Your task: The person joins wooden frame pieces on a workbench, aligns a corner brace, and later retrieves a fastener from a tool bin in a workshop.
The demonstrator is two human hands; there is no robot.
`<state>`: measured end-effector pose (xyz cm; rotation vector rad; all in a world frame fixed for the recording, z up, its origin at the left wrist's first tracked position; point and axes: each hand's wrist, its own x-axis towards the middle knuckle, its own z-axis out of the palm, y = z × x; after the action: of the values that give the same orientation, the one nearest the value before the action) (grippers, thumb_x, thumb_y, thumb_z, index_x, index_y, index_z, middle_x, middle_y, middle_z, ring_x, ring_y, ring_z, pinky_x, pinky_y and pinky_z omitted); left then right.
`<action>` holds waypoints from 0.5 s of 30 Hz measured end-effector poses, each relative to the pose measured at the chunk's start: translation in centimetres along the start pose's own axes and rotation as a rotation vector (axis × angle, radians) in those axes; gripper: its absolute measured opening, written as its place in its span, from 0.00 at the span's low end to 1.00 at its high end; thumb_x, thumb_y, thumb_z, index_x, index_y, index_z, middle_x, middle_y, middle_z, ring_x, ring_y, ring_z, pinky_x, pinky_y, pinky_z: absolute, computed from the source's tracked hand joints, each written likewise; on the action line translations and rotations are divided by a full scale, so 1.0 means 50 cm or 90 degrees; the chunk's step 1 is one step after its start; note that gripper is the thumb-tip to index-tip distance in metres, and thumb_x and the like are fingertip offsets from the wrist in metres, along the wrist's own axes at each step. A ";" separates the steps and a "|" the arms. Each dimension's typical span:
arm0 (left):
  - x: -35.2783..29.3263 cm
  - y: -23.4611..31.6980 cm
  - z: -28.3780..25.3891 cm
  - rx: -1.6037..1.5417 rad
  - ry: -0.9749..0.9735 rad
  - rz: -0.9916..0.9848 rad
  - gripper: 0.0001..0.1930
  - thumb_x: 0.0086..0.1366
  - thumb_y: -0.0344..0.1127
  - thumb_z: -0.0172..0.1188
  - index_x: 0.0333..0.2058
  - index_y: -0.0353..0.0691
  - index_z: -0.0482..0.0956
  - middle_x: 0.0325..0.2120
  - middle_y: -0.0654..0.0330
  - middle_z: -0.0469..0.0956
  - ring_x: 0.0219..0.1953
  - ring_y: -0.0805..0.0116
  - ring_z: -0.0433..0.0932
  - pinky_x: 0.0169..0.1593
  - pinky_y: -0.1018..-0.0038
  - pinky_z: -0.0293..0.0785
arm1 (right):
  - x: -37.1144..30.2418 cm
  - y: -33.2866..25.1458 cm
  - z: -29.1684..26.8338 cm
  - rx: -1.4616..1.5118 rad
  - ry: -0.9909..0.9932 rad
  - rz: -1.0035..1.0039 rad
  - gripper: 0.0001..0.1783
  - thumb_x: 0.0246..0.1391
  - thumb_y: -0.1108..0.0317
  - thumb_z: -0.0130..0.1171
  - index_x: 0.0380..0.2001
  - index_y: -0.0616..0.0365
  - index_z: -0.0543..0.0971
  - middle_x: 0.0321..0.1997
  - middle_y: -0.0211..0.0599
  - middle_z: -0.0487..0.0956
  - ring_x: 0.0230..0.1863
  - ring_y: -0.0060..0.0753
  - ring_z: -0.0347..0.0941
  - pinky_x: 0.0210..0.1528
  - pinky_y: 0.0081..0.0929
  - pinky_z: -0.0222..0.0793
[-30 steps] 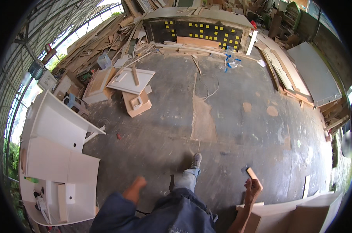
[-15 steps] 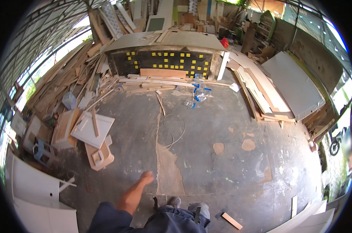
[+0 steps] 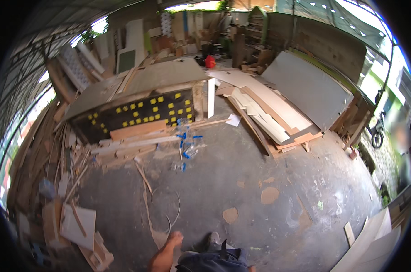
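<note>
The left hand (image 3: 173, 240) is hanging at about 11 o'clock, fingers looking curled together and holding nothing that shows. The right hand (image 3: 251, 269) is showing only as a sliver of skin at the lower edge, towards 5 o'clock — whether its fingers are apart or clamped, I cannot tell. The short pale wooden strip that was at the right side is no longer showing. Just beyond the left hand, a thin pale wire loop (image 3: 179, 206) is lying on the dark concrete floor (image 3: 205, 190). Farther out, the long low bench with a black, yellow-squared front (image 3: 144, 110) is now sitting at 11 o'clock, having shifted leftward, while the stack of pale wooden sheets (image 3: 278, 111) is coming round to 1 o'clock. So the gaze is lifting and turning right — probably the person is walking, not working anything by hand.
</note>
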<state>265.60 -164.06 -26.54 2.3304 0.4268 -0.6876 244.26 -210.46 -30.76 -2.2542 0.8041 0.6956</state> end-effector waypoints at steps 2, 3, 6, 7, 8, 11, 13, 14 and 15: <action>0.035 -0.083 -0.053 -0.006 0.002 -0.064 0.10 0.55 0.44 0.63 0.24 0.44 0.82 0.25 0.58 0.83 0.29 0.63 0.81 0.37 0.65 0.76 | 0.110 -0.143 -0.076 -0.035 0.035 -0.052 0.16 0.43 0.57 0.57 0.21 0.60 0.84 0.20 0.43 0.82 0.28 0.42 0.82 0.35 0.39 0.75; 0.044 -0.113 -0.075 -0.022 0.019 -0.095 0.11 0.55 0.44 0.64 0.25 0.44 0.82 0.25 0.57 0.82 0.28 0.63 0.81 0.35 0.65 0.76 | 0.169 -0.205 -0.127 0.090 0.008 -0.049 0.17 0.45 0.57 0.56 0.22 0.61 0.83 0.18 0.41 0.81 0.25 0.39 0.81 0.34 0.36 0.75; 0.116 -0.192 -0.145 -0.016 0.029 -0.257 0.08 0.56 0.41 0.62 0.29 0.44 0.83 0.25 0.56 0.82 0.27 0.61 0.80 0.33 0.64 0.75 | 0.339 -0.433 -0.271 0.118 0.058 -0.177 0.18 0.48 0.56 0.57 0.24 0.61 0.84 0.21 0.44 0.81 0.26 0.41 0.81 0.36 0.36 0.75; 0.135 -0.153 -0.153 -0.016 -0.017 -0.266 0.08 0.56 0.41 0.62 0.29 0.44 0.83 0.25 0.56 0.81 0.27 0.60 0.80 0.32 0.64 0.75 | 0.405 -0.454 -0.312 0.052 0.133 -0.195 0.18 0.49 0.55 0.58 0.26 0.61 0.84 0.22 0.46 0.81 0.26 0.43 0.81 0.36 0.37 0.75; 0.159 -0.122 -0.173 -0.010 -0.040 -0.274 0.08 0.57 0.41 0.61 0.29 0.44 0.83 0.25 0.56 0.81 0.26 0.60 0.80 0.32 0.64 0.75 | 0.464 -0.487 -0.340 -0.011 0.198 -0.222 0.19 0.50 0.55 0.58 0.27 0.62 0.84 0.23 0.47 0.81 0.27 0.46 0.81 0.36 0.37 0.75; 0.233 -0.050 -0.247 0.010 -0.086 -0.293 0.08 0.59 0.40 0.60 0.28 0.43 0.82 0.24 0.55 0.80 0.25 0.60 0.79 0.30 0.64 0.74 | 0.577 -0.633 -0.377 0.167 0.237 -0.164 0.19 0.51 0.54 0.57 0.28 0.63 0.83 0.26 0.51 0.82 0.32 0.52 0.81 0.39 0.41 0.75; 0.313 -0.001 -0.287 0.017 -0.105 -0.296 0.08 0.60 0.40 0.59 0.28 0.43 0.81 0.23 0.55 0.80 0.24 0.59 0.79 0.29 0.64 0.74 | 0.613 -0.718 -0.369 0.266 0.186 -0.174 0.18 0.51 0.57 0.57 0.27 0.63 0.83 0.22 0.44 0.82 0.27 0.40 0.80 0.35 0.36 0.74; 0.357 0.025 -0.303 0.020 -0.114 -0.295 0.08 0.60 0.39 0.58 0.28 0.42 0.81 0.23 0.55 0.80 0.24 0.59 0.79 0.29 0.64 0.74 | 0.633 -0.746 -0.369 0.309 0.159 -0.178 0.17 0.52 0.58 0.57 0.26 0.63 0.84 0.20 0.41 0.82 0.25 0.34 0.80 0.33 0.34 0.74; 0.406 0.058 -0.320 0.025 -0.128 -0.290 0.09 0.61 0.39 0.58 0.28 0.42 0.81 0.22 0.55 0.79 0.23 0.59 0.79 0.29 0.64 0.74 | 0.658 -0.752 -0.364 0.227 0.133 -0.189 0.17 0.51 0.57 0.58 0.25 0.62 0.84 0.20 0.40 0.82 0.24 0.33 0.80 0.32 0.33 0.74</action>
<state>289.15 -152.99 -26.53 2.1862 0.8689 -1.1417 297.16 -212.12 -25.67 -2.0746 0.6129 0.1628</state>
